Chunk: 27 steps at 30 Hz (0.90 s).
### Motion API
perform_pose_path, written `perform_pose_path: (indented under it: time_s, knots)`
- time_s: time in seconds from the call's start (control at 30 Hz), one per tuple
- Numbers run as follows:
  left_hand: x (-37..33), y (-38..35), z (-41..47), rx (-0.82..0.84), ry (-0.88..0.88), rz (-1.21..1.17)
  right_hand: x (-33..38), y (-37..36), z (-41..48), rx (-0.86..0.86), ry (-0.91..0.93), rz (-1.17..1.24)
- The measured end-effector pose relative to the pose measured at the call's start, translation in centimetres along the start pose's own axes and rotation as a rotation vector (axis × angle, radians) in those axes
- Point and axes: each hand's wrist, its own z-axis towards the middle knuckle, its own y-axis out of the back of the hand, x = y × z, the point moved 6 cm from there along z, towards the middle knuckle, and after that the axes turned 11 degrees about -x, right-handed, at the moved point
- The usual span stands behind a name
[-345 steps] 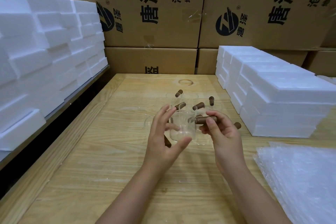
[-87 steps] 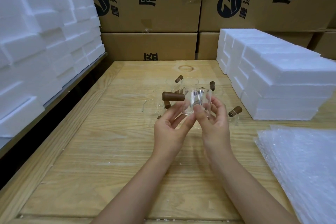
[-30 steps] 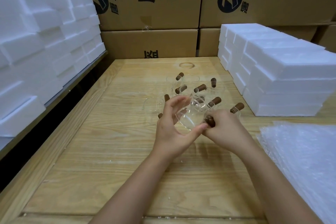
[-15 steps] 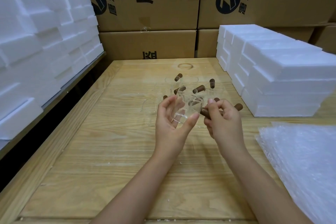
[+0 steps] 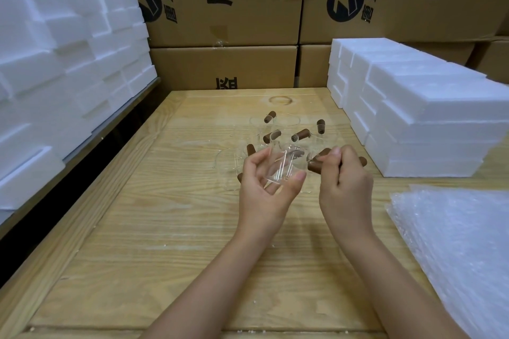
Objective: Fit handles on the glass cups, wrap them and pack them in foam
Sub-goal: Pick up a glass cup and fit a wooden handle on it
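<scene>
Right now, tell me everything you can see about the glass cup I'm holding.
The glass cup is small, clear and see-through, held tilted above the wooden table. The left hand cups it between fingers and thumb. A brown handle sticks out from its right side, gripped by the right hand.

Left hand (image 5: 264, 190) cupped palm-up; right hand (image 5: 346, 185) pinching, fingers curled.

Glass cup (image 5: 283, 166) tilted; brown handle (image 5: 316, 166) alongside
</scene>
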Motion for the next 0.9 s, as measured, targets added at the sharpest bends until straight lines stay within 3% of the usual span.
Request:
perform_pose_path:
  time_s: [0.2,0.4,0.57,0.7,0.8,0.9]
  knots:
    - [0.1,0.1,0.2,0.015,-0.051,0.035,-3.0,-1.3,-0.7,0.100,-0.740,0.331]
    - [-0.3,0.1,0.9,0.019,0.039,-0.045,-0.5,-1.7,-1.1,0.153,-0.568,0.486]
    - [-0.7,0.4,1.7,0.043,0.100,-0.056,1.0,-2.2,-1.3,0.327,-0.512,0.690]
    - [-0.3,0.2,1.3,0.071,0.250,-0.211,2.1,-2.6,-1.4,0.477,-0.475,0.847]
    - [0.2,-0.2,0.7,0.091,0.372,-0.277,2.5,-2.6,-1.5,0.545,-0.484,0.883]
    - [0.6,-1.0,0.0,0.159,0.434,-0.332,2.7,-2.3,-1.5,0.544,-0.377,0.782]
